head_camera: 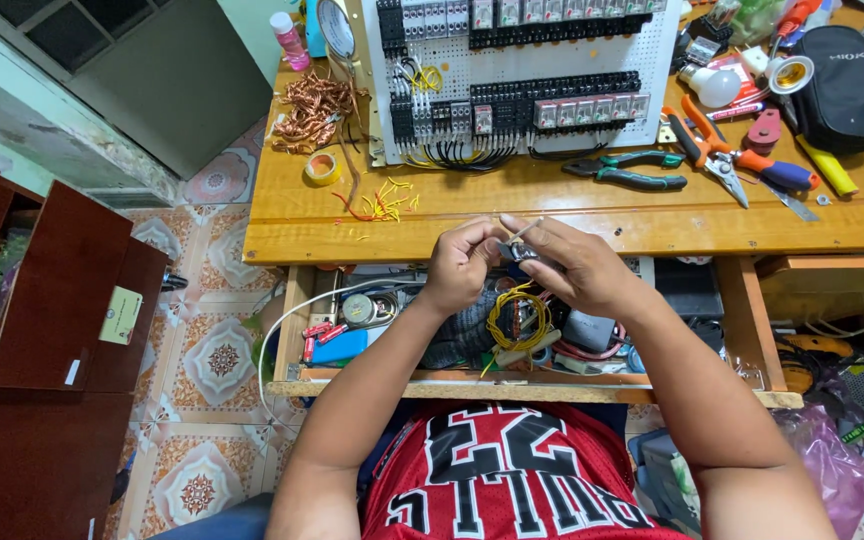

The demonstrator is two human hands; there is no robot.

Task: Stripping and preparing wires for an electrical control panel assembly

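My left hand [462, 262] and my right hand [572, 268] meet in front of the wooden workbench's [452, 235] near edge. Between their fingertips they pinch a small dark part [520, 250] with a thin pale wire sticking up from it. Which hand carries the weight I cannot tell; both touch it. Below the hands, on the lower shelf, lies a coil of yellow wire [517, 315]. A white perforated panel [522, 70] full of black terminal blocks and relays stands upright at the back of the bench.
Green-handled pliers [627, 170], orange-handled pliers [707, 140], a screwdriver [777, 172], a black pouch [840, 85] and a bulb [714, 88] lie right. Copper wire scraps [310, 110], a tape roll [323, 167] and yellow wire clippings [387, 203] lie left. A dark red cabinet [47, 320] stands on the tiled floor.
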